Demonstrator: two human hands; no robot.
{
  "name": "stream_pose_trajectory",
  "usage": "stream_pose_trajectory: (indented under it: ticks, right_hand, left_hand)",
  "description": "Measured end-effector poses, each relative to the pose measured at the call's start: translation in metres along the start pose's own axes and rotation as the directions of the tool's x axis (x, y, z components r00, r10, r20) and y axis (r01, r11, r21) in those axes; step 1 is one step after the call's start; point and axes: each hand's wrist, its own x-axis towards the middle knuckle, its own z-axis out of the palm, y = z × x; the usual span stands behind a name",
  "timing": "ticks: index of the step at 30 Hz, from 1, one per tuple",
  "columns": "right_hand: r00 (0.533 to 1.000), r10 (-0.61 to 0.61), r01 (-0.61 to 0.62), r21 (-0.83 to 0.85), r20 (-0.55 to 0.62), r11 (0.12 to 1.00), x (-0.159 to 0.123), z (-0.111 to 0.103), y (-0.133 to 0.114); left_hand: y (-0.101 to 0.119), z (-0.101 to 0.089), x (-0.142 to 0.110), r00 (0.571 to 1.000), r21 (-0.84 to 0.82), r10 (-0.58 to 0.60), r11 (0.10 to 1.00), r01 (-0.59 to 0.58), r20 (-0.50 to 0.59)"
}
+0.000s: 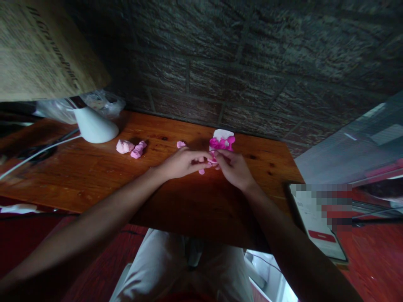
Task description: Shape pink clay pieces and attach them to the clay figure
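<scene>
My two hands meet over the table (189,201), nearer its back edge than its front edge. My left hand (181,163) and my right hand (234,170) have their fingers bent and almost closed. Between the fingertips they both pinch a small pink bit (214,157). A pink dot (201,172) lies just under my left fingers.

Right behind my hands, near the back edge, is a bright pink piece (222,141) with bumpy round sides, and a white piece (224,133) is behind it. A little pink lump (180,144) sits just past my left hand. Toward the left end are a pale pink lump (124,146) and a darker pink lump (138,149), side by side.

The lamp shade (47,54) has big letters that say "GravurePrint", plus tiny print too small to read. By the right edge, the tablet (327,247) has a red bar; I can't read its words.
</scene>
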Motion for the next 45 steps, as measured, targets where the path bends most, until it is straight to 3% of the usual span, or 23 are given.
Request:
stream_pose_trajectory:
  ticks: [5,15,21,29,41,45]
  right_hand:
    - [0.999,0.018,-0.021,0.099,0.027,0.995,0.0,0.001,-0.002]
    - [0.994,0.079,-0.096,0.228,0.082,0.969,0.001,0.003,-0.001]
    - [0.99,0.097,-0.122,0.266,0.106,0.956,0.002,0.002,-0.001]
    - [0.98,0.071,-0.119,0.264,0.186,0.957,0.002,0.002,0.0]
    - [0.976,0.038,-0.084,0.209,0.215,0.974,0.002,0.002,0.003]
    - [0.966,0.032,-0.08,0.18,0.256,0.98,0.002,0.003,0.003]
  left_hand:
    - [-0.004,-0.001,-0.001,0.997,0.153,0.039,0.988,-0.027,-0.071]
    - [-0.007,-0.002,-0.001,0.993,0.184,0.07,0.982,-0.051,-0.096]
    - [-0.01,-0.001,-0.001,0.999,0.049,-0.017,0.999,0.02,-0.048]
    - [-0.013,-0.004,0.0,1.0,0.014,0.017,1.0,-0.017,-0.003]
    - [-0.009,-0.007,0.0,0.983,-0.207,-0.119,0.967,0.146,0.136]
    - [-0.005,-0.011,0.0,0.972,-0.213,-0.139,0.96,0.18,0.192]
